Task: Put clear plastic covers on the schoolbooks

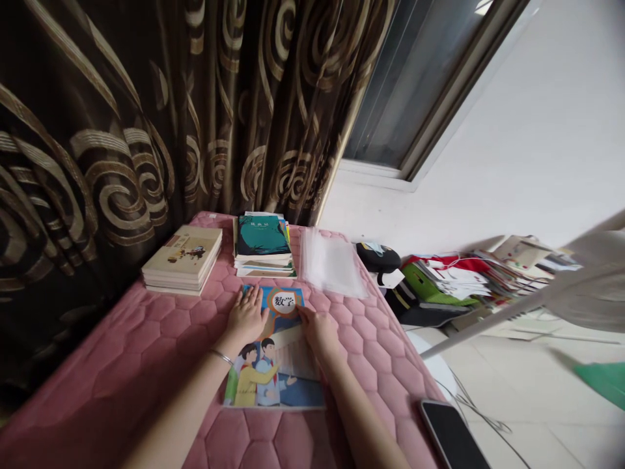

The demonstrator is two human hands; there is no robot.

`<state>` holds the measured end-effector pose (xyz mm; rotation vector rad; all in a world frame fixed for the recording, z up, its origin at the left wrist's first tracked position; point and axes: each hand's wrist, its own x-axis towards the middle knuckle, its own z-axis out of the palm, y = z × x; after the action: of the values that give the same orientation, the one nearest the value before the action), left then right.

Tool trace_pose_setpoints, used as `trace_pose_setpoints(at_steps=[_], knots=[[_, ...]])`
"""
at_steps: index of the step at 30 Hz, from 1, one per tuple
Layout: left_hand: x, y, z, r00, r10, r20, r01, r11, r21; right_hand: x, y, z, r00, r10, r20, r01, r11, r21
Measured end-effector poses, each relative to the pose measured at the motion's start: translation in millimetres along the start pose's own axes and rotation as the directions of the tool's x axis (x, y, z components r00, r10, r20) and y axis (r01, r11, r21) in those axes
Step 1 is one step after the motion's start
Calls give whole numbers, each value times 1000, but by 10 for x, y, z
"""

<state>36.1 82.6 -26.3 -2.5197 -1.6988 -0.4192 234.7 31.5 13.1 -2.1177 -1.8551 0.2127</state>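
A glossy math textbook [273,384] with two cartoon figures on its cover lies flat on the pink quilted surface before me. My left hand [248,316] rests on its upper left part, fingers stretched out over the cover. At the upper right edge, my right hand [321,333] has its fingers curled and pressed together on the book's border. Whether a clear film lies between those fingertips and the book is too small to tell. Just beyond the textbook, to the right, is a stack of clear plastic book covers [329,264].
Behind the textbook stands a pile of books topped by a teal one [263,236]. Beige books [183,253] are stacked at the left. A phone [454,433] lies at the near right edge. Past that edge are a fan [586,280], cables and heaped papers [459,280].
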Motion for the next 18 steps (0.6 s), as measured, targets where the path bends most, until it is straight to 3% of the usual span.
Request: trace_pose_setpoints(at_steps=[3,5,8,10,12,18], knots=[[0,3,-16,1000,-6,-1,6,1000,-11,-51,-189,-42,998,-55,-39,50,993,-104],[-5,-15,-19,1000,2,-9,-2,1000,-13,-50,-340,28,977,-214,-24,213,976,-50],[-15,-47,-11,999,45,11,-45,999,1,49,-483,231,857,-512,63,509,859,51],[-15,-53,-4,998,64,29,-64,998,10,163,-471,347,811,-574,118,570,819,62],[-9,-42,2,999,50,18,-50,999,13,283,-385,400,817,-560,139,560,828,42],[0,-20,16,1000,1,1,-1,1000,14,469,-117,376,920,-383,78,386,922,-18]])
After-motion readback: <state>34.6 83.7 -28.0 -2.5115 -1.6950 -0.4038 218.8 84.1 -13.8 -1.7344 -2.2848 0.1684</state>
